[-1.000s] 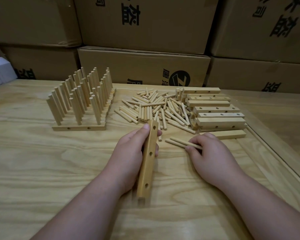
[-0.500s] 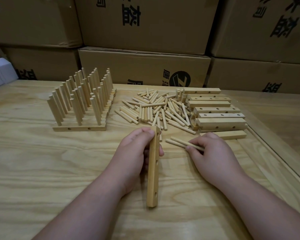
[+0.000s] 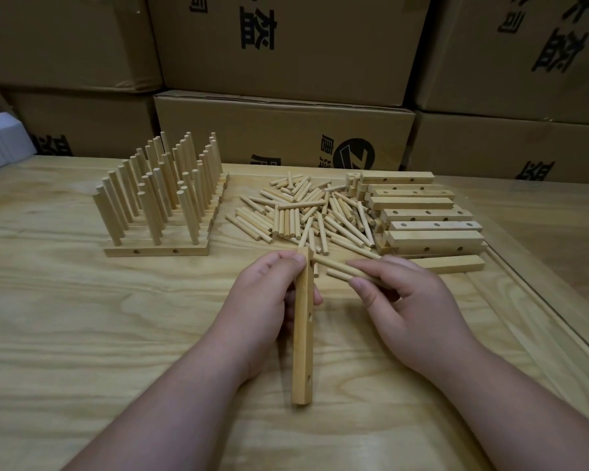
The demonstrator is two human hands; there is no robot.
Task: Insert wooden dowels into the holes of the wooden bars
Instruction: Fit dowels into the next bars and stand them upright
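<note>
My left hand (image 3: pixel 264 300) grips a wooden bar (image 3: pixel 302 348) that stands on its edge on the table and runs toward me; two holes show on its right face. My right hand (image 3: pixel 402 300) pinches a few dowels (image 3: pixel 340 268), whose free ends point left toward the bar's far end. A loose pile of dowels (image 3: pixel 306 215) lies behind the hands. To its right is a stack of empty bars (image 3: pixel 422 215). Finished bars with upright dowels (image 3: pixel 160 195) stand at the left.
Stacked cardboard boxes (image 3: pixel 286 130) wall off the far edge of the wooden table (image 3: pixel 82 334). A white box (image 3: pixel 0 144) sits at the far left. A raised strip (image 3: pixel 538 300) runs along the table's right side.
My left hand turned the bar and drew it nearer, from flat and slanted to on edge. My right hand lifted the dowels off the table and carried them left toward the bar.
</note>
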